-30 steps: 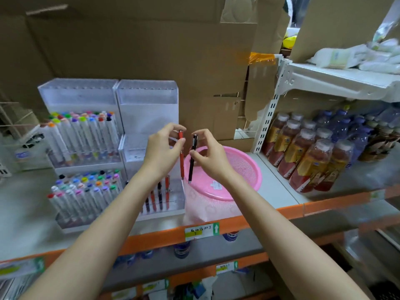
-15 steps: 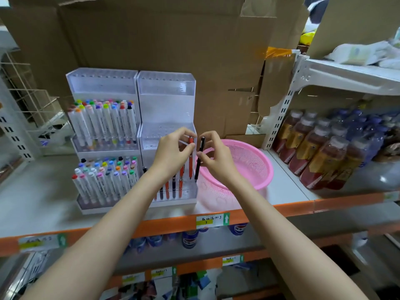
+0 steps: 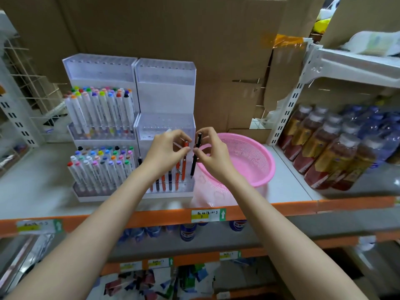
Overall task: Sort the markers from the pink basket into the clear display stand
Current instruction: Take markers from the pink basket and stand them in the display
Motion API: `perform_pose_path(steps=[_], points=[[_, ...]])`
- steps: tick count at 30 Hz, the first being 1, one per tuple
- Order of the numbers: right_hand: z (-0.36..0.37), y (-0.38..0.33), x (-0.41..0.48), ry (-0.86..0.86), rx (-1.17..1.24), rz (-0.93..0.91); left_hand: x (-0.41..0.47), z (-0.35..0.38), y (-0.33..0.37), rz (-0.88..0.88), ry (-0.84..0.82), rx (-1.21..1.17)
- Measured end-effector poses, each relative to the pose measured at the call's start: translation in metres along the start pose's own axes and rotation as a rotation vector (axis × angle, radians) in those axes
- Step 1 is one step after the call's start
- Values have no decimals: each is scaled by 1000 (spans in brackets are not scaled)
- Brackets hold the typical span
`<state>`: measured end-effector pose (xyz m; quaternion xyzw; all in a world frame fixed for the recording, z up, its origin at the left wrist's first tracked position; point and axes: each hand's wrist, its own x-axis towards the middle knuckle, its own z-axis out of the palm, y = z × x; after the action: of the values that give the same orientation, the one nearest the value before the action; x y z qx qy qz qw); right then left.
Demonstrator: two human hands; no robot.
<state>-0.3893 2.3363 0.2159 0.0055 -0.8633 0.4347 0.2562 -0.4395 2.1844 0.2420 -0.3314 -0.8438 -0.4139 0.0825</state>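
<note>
- Holding one pen-like marker in each hand, we have two in the air. The left hand pinches the slim orange-red plastic marker near its top. The right hand pinches the slim black plastic marker on its upper half.
- Both markers are upright at the lowest tier of the clear acrylic display stand. We cannot tell if the tips are already in their holes.
- They look light, stiff and smooth, so we judge that a fingertip pinch near the cap end is enough.
- Counted: one round pink plastic mesh basket, where we see no marker inside.
- Counted: at least five standing slim markers in that tier, some hidden by the wrist.
- One second clear stand is at the left, with white markers with coloured caps, too many to count.
</note>
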Motion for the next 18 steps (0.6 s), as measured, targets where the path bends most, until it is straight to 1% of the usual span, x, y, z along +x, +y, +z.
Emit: perform_pose_path(steps=[5, 14, 18], points=[[2, 2, -2, -14, 12, -4, -4, 1, -2, 4, -22, 5], [6, 1, -4, -29, 6, -22, -5, 2, 0, -6, -7, -27], [6, 3, -3, -19, 13, -13, -6, 4, -4, -11, -64, -3]])
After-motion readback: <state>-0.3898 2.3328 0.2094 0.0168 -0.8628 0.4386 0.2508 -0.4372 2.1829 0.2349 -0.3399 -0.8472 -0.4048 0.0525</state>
